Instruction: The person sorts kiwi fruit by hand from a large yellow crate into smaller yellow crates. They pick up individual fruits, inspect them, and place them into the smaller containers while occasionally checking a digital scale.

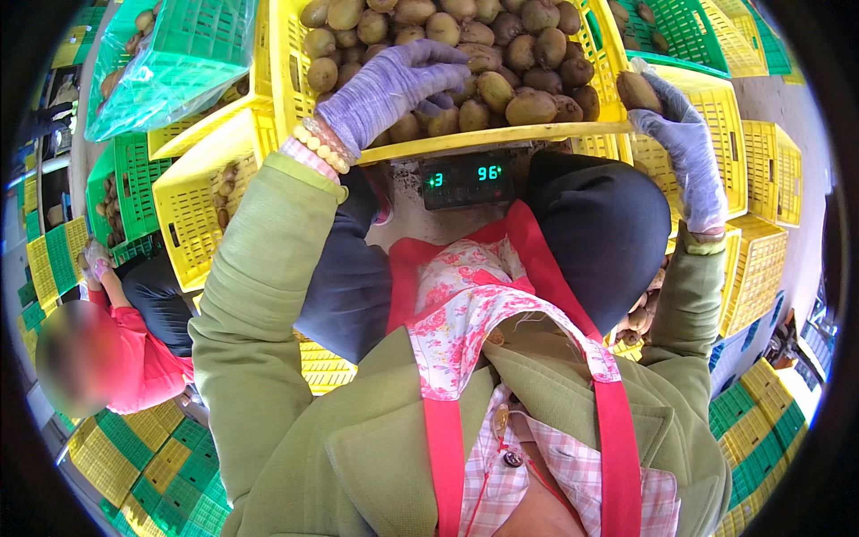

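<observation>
My left hand [402, 87], in a purple knit glove with a beaded bracelet at the wrist, reaches over a yellow plastic crate [483, 134] of kiwifruit [530, 107]. Its fingers curl down among the fruit; whether it grips one is hidden. My right hand [681, 134], also gloved, holds a single brown kiwifruit [637, 92] between thumb and fingers just outside the crate's right edge. Below the near rim, between my knees, a digital scale display [466, 180] shows lit green digits.
Yellow crates [208, 194] with some kiwifruit stand left and right. A plastic-lined green crate [181, 60] is at upper left, another green crate [671, 33] at upper right. A co-worker in red [151, 369] sits at far left. More kiwifruit [641, 312] lie beside my right knee.
</observation>
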Available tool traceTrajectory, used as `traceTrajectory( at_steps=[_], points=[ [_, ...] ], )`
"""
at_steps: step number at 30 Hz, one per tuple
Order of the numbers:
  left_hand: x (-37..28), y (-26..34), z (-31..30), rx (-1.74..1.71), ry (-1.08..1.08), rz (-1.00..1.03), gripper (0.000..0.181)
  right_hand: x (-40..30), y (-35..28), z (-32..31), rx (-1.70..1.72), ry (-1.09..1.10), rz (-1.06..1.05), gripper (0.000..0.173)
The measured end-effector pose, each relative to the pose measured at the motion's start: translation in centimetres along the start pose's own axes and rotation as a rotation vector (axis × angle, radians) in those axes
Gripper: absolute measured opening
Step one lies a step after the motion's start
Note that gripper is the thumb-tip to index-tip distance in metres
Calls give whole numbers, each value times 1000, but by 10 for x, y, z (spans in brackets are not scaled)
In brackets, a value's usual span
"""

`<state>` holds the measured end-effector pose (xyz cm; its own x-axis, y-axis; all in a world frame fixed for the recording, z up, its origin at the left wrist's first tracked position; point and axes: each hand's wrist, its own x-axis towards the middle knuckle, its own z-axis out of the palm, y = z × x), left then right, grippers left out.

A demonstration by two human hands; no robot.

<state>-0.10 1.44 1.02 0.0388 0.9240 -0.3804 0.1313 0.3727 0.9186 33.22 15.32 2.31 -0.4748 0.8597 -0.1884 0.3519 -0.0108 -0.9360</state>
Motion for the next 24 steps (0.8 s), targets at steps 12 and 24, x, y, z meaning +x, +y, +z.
traceTrajectory(
  at_steps=[12, 24],
  points=[
    [9, -17, -6, 39, 55, 2, 36, -8, 40, -33, 10, 58, 36, 59],
    [8, -17, -10, 61, 75, -47, 37, -12, 76, -70, -65, 173, 208, 61]
  ],
)
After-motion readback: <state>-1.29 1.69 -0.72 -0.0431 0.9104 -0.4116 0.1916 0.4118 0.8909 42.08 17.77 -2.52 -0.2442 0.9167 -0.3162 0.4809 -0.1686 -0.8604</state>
